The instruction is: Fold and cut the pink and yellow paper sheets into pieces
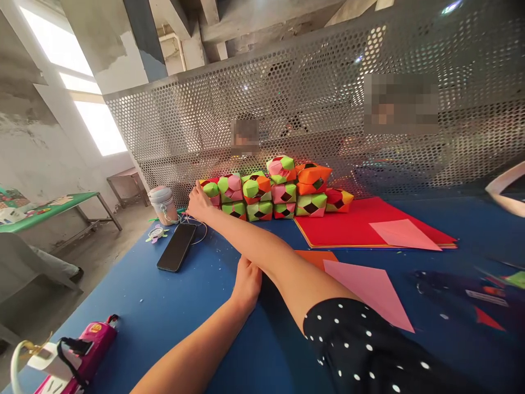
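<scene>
My right hand [199, 202] reaches across to the far left end of a stack of folded paper balls [257, 187]. Its fingers are closed at a yellow, red and green paper ball [211, 189] in the upper row; part of that ball is behind the hand. The stack mixes green, pink, orange, red and yellow paper, with dark openings in the sides. Nearer to me, my left hand [247, 283] rests low over the blue table, closed with curled fingers. My right forearm partly covers it, and what it holds, if anything, is hidden.
A phone [177, 248], a cable and a lidded cup [163, 205] stand left of the stack. Red sheets [340, 224] and pink paper [369, 287] lie to the right. A pink power strip [92, 350] sits front left. A perforated metal screen [311, 104] rises behind; people are beyond it.
</scene>
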`<control>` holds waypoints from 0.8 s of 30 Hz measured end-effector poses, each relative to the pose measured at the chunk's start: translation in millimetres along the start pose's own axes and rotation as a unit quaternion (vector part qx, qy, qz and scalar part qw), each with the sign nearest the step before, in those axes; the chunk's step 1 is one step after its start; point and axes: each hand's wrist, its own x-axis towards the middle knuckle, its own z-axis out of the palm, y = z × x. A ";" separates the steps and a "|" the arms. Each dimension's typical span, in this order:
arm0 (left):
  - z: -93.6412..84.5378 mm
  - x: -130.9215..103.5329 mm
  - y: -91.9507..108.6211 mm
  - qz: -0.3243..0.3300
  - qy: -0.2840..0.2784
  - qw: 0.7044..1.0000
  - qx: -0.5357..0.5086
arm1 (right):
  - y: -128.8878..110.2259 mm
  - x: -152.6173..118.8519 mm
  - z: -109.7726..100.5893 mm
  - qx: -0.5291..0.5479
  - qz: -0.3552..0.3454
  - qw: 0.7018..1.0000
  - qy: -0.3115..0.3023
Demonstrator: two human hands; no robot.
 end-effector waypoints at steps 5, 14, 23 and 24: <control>0.0 1.4 -0.7 -0.009 0.010 1.000 0.019 | 2.7 -4.2 -4.6 0.005 0.001 0.999 0.034; -3.0 10.2 -4.1 -0.053 0.057 0.994 0.082 | 24.7 -27.3 -41.9 0.026 -0.030 0.993 0.108; -9.0 17.4 -4.9 -0.035 0.055 0.994 0.092 | 33.7 -100.1 -92.2 0.034 -0.027 0.991 0.125; -9.1 17.1 -4.6 -0.030 0.052 0.994 0.091 | 29.6 -111.8 -98.1 0.034 -0.028 0.992 0.118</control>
